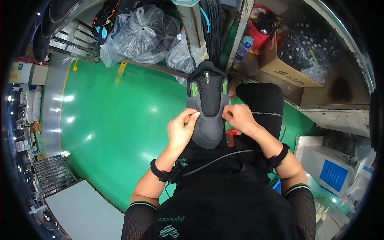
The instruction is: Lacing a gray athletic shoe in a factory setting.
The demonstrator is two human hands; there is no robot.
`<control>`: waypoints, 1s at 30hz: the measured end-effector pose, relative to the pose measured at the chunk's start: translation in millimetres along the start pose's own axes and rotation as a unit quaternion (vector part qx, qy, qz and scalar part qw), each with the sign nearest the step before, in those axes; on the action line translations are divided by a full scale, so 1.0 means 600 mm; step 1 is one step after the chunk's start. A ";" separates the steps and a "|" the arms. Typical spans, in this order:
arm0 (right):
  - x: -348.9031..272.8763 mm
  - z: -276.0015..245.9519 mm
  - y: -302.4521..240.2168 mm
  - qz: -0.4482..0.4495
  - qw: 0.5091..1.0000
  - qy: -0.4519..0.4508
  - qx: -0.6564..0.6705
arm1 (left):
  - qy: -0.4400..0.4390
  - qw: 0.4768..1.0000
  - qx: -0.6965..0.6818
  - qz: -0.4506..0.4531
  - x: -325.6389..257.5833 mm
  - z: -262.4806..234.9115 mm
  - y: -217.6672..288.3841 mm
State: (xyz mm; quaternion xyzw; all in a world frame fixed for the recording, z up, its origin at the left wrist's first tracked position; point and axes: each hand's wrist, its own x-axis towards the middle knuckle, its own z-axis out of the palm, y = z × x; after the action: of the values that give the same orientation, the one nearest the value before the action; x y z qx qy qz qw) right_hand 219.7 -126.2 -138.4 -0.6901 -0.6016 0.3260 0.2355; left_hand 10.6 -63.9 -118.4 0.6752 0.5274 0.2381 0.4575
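Left hand [181, 129] and right hand [242, 119] pinch closed against the center-frame grey shoe [209, 105], pinched item indistinct; uneven pull could skew it.

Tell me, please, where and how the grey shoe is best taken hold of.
Probably pinch the grey shoe by both side edges midway, from left and right: its rounded toe faces the black shirt and its long sides lie at the left hand and right hand.

Brown metal shelf [316, 98], right: cardboard box [290, 74], red bag [256, 34], clear bottle [243, 50]. Low ledge [157, 67], upper left: clear plastic bags [142, 34].
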 end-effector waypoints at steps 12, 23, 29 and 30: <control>0.025 0.010 -0.003 -0.315 0.919 0.023 -0.236 | 0.006 0.884 0.394 0.253 0.018 -0.023 0.010; 0.024 -0.014 0.007 -0.238 0.945 -0.006 -0.223 | -0.188 0.859 0.426 0.213 0.076 -0.041 0.051; 0.063 -0.032 -0.016 -0.366 0.902 0.025 -0.225 | -0.236 0.835 0.338 0.364 0.095 -0.059 0.064; 0.060 -0.033 -0.012 -0.364 0.899 -0.006 -0.242 | -0.269 0.809 0.366 0.374 0.106 -0.057 0.061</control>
State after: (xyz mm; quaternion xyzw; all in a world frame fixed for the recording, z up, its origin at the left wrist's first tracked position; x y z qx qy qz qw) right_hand 231.7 -88.3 -125.9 -0.4569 -0.8727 0.0662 0.1592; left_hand 22.4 6.6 -80.6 0.9747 0.1378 -0.0106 0.1757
